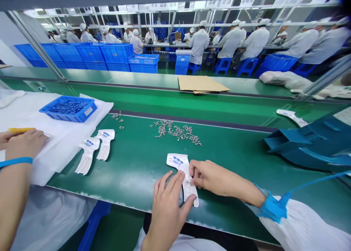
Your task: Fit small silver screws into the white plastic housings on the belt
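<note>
A white plastic gun-shaped shell (178, 162) with small blue parts near its top lies on the green mat close to the front edge. My left hand (166, 203) rests on its handle, fingers on one side and thumb on the other, gripping it. My right hand (212, 178), with a blue wrist strap (270, 207), has its fingers curled and pinched against the middle of the shell; whether something tiny is in the pinch is hidden. A scatter of several small metal screws (178, 131) lies on the mat beyond the shell.
Two more white shells (95, 148) lie at the left beside a white sheet (63, 141) bearing a blue tray of parts (68, 107). A co-worker's hand (24, 143) rests on that sheet. A teal holder (309, 143) stands at right; cardboard (201, 84) and workers farther back.
</note>
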`<action>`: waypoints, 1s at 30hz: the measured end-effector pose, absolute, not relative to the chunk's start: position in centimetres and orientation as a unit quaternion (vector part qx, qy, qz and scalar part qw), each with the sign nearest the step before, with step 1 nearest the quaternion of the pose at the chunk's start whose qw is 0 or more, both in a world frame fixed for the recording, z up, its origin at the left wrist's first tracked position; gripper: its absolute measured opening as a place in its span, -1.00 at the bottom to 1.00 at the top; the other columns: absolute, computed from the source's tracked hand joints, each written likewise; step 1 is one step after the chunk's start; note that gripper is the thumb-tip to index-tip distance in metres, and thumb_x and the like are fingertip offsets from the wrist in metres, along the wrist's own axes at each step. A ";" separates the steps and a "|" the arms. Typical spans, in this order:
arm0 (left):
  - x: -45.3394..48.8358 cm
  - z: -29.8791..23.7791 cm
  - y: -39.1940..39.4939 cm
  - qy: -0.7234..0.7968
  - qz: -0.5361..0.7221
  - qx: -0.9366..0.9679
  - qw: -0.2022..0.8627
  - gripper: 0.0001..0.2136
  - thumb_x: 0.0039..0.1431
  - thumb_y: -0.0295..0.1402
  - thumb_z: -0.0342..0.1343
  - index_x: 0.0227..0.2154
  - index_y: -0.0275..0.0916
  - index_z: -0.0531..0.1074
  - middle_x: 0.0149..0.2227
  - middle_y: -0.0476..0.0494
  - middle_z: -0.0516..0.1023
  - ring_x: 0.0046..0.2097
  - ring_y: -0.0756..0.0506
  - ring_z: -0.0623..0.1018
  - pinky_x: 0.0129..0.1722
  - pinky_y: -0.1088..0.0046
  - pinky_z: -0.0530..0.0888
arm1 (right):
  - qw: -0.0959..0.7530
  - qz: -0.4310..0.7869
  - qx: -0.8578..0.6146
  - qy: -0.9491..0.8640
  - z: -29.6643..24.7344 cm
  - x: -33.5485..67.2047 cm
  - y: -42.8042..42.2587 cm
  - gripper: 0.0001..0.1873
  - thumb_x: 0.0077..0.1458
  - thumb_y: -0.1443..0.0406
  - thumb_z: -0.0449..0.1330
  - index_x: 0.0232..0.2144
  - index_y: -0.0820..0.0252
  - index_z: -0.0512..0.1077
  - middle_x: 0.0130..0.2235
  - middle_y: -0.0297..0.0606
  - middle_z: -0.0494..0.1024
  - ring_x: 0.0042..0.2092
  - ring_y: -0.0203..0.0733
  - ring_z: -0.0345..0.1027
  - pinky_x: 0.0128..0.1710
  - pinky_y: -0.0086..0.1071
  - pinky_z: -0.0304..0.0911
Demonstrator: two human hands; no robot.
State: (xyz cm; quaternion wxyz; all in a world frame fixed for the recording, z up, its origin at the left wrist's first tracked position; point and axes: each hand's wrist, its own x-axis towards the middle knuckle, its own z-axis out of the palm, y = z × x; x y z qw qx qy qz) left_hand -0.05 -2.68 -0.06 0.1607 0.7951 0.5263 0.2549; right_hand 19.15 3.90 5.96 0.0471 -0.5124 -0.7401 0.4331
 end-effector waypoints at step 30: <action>0.2 -3.0 -2.1 0.551 0.310 0.761 0.145 -0.41 0.19 -0.32 0.14 0.29 0.00 0.19 0.25 -0.02 0.38 0.19 -0.30 0.39 0.10 0.05 0.47 | 0.328 0.635 -0.588 -0.378 3.3 24.8 8.0 -0.79 0.08 0.12 0.30 -0.35 0.13 0.57 -0.22 -0.05 0.64 -0.18 -0.03 0.53 -0.16 -0.27 0.46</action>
